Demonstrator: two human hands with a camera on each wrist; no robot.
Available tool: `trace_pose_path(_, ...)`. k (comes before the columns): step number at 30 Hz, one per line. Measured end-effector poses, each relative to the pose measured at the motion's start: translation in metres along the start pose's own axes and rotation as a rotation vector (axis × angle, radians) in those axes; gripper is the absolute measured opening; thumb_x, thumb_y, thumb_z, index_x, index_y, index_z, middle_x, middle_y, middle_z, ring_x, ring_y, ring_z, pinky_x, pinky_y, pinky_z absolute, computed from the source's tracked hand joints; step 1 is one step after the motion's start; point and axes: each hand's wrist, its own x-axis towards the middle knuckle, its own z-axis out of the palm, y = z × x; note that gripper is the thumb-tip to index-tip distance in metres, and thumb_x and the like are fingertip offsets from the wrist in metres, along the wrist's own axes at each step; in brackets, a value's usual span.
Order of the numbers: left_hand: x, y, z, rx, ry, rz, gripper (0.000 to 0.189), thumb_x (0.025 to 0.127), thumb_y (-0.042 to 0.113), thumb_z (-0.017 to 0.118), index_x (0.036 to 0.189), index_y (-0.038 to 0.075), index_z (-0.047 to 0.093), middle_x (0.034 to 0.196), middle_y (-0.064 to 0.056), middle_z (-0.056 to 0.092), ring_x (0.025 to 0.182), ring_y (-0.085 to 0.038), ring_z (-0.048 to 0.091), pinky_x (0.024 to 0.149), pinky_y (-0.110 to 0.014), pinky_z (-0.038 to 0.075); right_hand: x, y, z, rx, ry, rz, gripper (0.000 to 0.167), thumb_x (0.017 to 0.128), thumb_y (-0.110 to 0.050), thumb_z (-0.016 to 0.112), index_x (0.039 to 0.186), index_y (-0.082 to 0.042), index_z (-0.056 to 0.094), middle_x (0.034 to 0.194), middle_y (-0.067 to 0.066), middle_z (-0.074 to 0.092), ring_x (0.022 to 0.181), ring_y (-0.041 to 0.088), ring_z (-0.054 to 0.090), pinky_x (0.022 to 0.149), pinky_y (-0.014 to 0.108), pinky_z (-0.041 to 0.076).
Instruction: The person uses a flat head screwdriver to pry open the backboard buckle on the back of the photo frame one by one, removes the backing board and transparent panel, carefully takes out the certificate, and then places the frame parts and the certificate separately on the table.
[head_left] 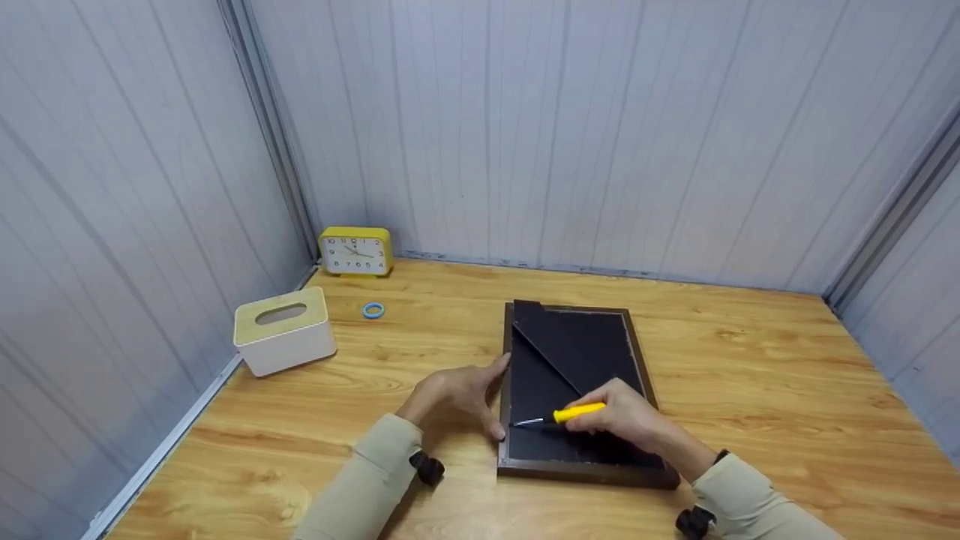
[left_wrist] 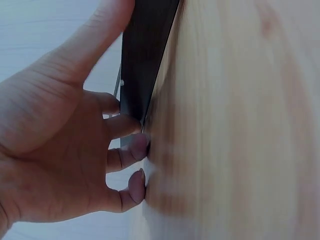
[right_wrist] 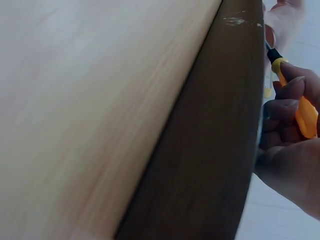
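Screwdriver handle [head_left: 579, 412] — smooth plastic; shaft [head_left: 531, 422] — shiny metal; glossy wood-grain tabletop [head_left: 765, 375].

Head view: decent brightness, soft light seemingly from above, cool cast on wall panels [head_left: 517, 135], warmer on tabletop [head_left: 765, 390]. Soft shadows lower centre, by the left hand [head_left: 463, 390]. Mostly sharp, clock [head_left: 355, 253] numerals legible upper left; walls lean wide-angle style toward both side edges. Left wrist view: hazy, low contrast; left background pale, shadows from the fingers [left_wrist: 139, 146] smudged mid-frame, wood grain blurred at right. Right wrist view: upper left washed out, pale glare; dark frame [right_wrist: 200, 130] murky through the middle, right background near white, screwdriver [right_wrist: 306, 117] slightly soft.
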Motion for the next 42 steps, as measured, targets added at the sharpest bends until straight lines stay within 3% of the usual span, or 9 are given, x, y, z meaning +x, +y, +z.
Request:
trace_pose_path(5, 0.002, 0.003, -0.002, 0.0, -0.011, 0.025, 0.14, 0.062, 0.043, 0.094, 0.162, 0.016, 0.001, 0.164, -0.012, 0.021, 0.147, -0.023, 0.024, 0.119, -0.038, 0.022, 0.005, -0.001, 0.002, 0.006, 0.016, -0.016, 0.029, 0.08, -0.016, 0.085, 0.105, -0.002, 0.079, 0.093, 0.011, 0.072, 0.067, 0.017, 0.059, 0.06, 0.025, 0.05)
trace_pose_path(13, 0.001, 0.001, 0.002, -0.01, 0.007, -0.02, 0.141, 0.059, 0.046, 0.095, 0.163, 0.019, 0.004, 0.162, -0.009, 0.026, 0.146, -0.021, 0.027, 0.118, -0.038, 0.023, 0.01, -0.012, 0.008, 0.028, 0.022, -0.055, 0.027, 0.083, -0.018, 0.084, 0.104, -0.002, 0.079, 0.094, 0.011, 0.074, 0.076, 0.018, 0.062, 0.069, 0.031, 0.055)
trace_pose_path(24, 0.0, 0.002, 0.0, 0.004, 0.004, -0.035, 0.142, 0.058, 0.049, 0.095, 0.163, 0.021, 0.004, 0.162, -0.011, 0.026, 0.146, -0.024, 0.029, 0.118, -0.04, 0.024, 0.026, -0.057, 0.021, -0.201, 0.009, -0.199, 0.011, 0.086, -0.023, 0.081, 0.089, -0.012, 0.079, 0.075, -0.002, 0.072, 0.058, 0.009, 0.054, 0.052, 0.021, 0.044)
trace_pose_path(31, 0.001, 0.001, -0.001, 0.01, -0.008, 0.004, 0.14, 0.059, 0.048, 0.095, 0.163, 0.02, 0.004, 0.161, -0.014, 0.029, 0.143, -0.023, 0.034, 0.117, -0.041, 0.027, 0.038, -0.077, 0.037, -0.32, 0.004, -0.285, 0.015, 0.087, -0.021, 0.08, 0.076, -0.011, 0.076, 0.068, 0.003, 0.071, 0.054, 0.006, 0.057, 0.05, 0.02, 0.044)
trace_pose_path(35, 0.002, 0.0, -0.002, -0.013, -0.012, 0.048, 0.139, 0.061, 0.044, 0.095, 0.163, 0.018, 0.004, 0.162, -0.013, 0.027, 0.143, -0.022, 0.033, 0.117, -0.04, 0.027, 0.04, -0.081, 0.04, -0.342, -0.006, -0.295, 0.017, 0.088, -0.021, 0.079, 0.075, -0.011, 0.074, 0.068, 0.005, 0.071, 0.054, 0.005, 0.058, 0.05, 0.02, 0.045)
trace_pose_path(42, 0.002, -0.001, -0.002, -0.032, -0.005, 0.001, 0.143, 0.056, 0.046, 0.096, 0.163, 0.02, 0.005, 0.163, -0.012, 0.024, 0.146, -0.024, 0.027, 0.119, -0.041, 0.023, 0.033, -0.072, 0.026, -0.315, -0.048, -0.276, 0.012, 0.087, -0.021, 0.08, 0.079, -0.012, 0.077, 0.066, -0.002, 0.068, 0.055, 0.005, 0.053, 0.051, 0.021, 0.045)
